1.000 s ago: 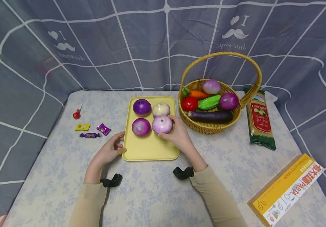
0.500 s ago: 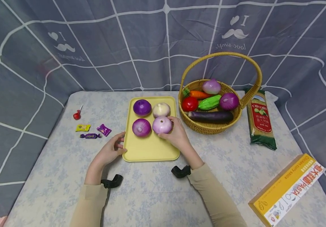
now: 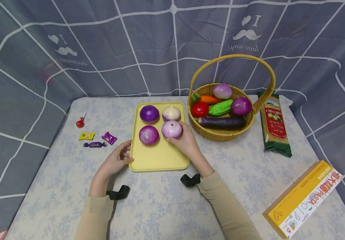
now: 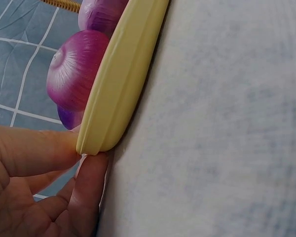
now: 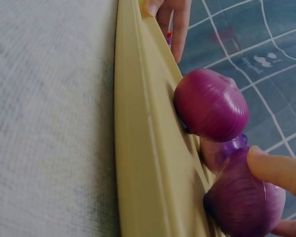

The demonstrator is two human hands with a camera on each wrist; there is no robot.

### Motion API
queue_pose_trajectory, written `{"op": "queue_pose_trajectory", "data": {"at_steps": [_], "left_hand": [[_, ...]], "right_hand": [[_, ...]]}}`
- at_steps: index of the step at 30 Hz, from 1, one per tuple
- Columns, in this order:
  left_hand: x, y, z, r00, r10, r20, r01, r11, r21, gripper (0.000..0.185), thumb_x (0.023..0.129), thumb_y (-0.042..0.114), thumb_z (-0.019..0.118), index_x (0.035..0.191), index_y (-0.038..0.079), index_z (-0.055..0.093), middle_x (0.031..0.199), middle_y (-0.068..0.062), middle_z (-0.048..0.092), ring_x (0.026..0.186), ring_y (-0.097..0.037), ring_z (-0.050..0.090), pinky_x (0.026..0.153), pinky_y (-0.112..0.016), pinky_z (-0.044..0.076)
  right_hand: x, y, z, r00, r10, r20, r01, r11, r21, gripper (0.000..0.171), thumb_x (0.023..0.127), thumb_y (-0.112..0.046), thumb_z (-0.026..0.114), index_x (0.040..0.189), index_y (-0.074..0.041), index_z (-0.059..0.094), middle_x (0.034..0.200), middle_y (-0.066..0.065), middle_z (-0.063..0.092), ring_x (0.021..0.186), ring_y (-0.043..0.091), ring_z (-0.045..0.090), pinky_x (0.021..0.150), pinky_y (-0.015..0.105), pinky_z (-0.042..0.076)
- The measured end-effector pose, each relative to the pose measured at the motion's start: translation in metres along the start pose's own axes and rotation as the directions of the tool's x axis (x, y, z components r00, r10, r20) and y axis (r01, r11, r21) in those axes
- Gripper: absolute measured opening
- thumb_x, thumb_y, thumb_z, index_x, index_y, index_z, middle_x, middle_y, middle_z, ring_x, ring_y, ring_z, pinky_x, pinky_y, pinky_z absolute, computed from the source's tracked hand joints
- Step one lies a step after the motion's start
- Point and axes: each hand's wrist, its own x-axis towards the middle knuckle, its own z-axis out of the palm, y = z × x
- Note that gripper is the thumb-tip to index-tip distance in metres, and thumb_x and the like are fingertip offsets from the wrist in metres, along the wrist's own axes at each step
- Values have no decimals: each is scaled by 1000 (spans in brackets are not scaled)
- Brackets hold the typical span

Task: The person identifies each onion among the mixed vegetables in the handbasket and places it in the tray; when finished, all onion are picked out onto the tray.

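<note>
A shallow yellow tray (image 3: 160, 161) lies on the table in front of me. My left hand (image 3: 116, 158) pinches its left rim, thumb above and a finger against the underside, as the left wrist view shows. Thumb and fingers of my right hand (image 3: 187, 140) grip a pale purple onion (image 3: 171, 129) at the tray's right side. Left of it sits a magenta onion (image 3: 148, 135). Behind these are a dark purple onion (image 3: 149, 114) and a cream bulb with a purple base (image 3: 171, 113). In the right wrist view, the gripped onion (image 5: 246, 197) is right at the tray's surface.
Behind the tray's right side stands a wicker basket (image 3: 220, 135) with a tall handle, holding an eggplant, a tomato, a carrot and other vegetables. Further right lie a pasta bag (image 3: 276, 125) and a yellow pasta box (image 3: 303, 200). Several wrapped candies (image 3: 95, 144) and a lollipop (image 3: 80, 123) lie left.
My right hand and the pale purple onion have shifted slightly away from me, and the right wrist has edged left. The left hand stays at the tray rim.
</note>
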Motion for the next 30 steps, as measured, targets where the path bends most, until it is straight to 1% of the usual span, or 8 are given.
{"op": "queue_pose_trajectory", "data": {"at_steps": [3,7,13,17,22,28,30], "left_hand": [[0,0,0,1000,-3,-1,3,1000,-1,72,92,-1,61,155,1,24,134,-21,43,105,-27,48,80,-24,45],[0,0,0,1000,7,1,-7,1000,1,72,92,-1,61,154,0,25,134,-21,43,104,-26,48,80,-23,45],[0,-2,0,1000,8,-1,-8,1000,0,72,92,-1,60,154,-1,24,133,-22,44,104,-26,48,78,-22,46],[1,-1,0,1000,0,-11,0,1000,0,72,92,-2,60,154,0,24,133,-22,44,104,-27,49,78,-22,46],[1,1,0,1000,6,-19,-6,1000,7,71,92,-1,61,154,0,26,133,-22,45,102,-26,50,79,-22,46],[0,1,0,1000,1,-21,-1,1000,13,71,92,-1,61,154,0,26,132,-22,45,102,-26,50,79,-22,46],[0,0,1,1000,1,-20,-1,1000,12,71,92,-1,61,154,0,26,132,-22,45,102,-26,50,79,-22,45]], "right_hand": [[-2,-1,0,1000,2,-6,-2,1000,11,84,78,-25,83,145,2,40,146,23,43,135,36,43,113,50,36],[-5,-4,-1,999,-3,-36,4,1000,21,81,78,-24,82,144,0,42,144,22,44,132,38,46,110,51,38],[-7,-10,-3,997,-27,-74,26,1000,-16,74,79,-23,81,142,-3,47,145,19,45,131,37,48,110,50,39],[-9,-15,-8,992,-61,-113,59,998,-21,64,83,-24,77,138,-4,53,141,17,50,129,35,51,108,49,41],[-12,-21,-15,971,-127,-200,134,991,18,45,88,-23,70,128,-5,62,131,13,59,124,32,55,106,46,43],[-15,-31,-32,930,-223,-293,251,966,60,31,90,-16,67,119,-4,68,121,12,66,122,29,58,107,43,42],[-14,-34,-42,914,-242,-326,278,958,68,27,91,-14,67,116,-4,69,118,13,67,118,29,59,104,44,44]]}}
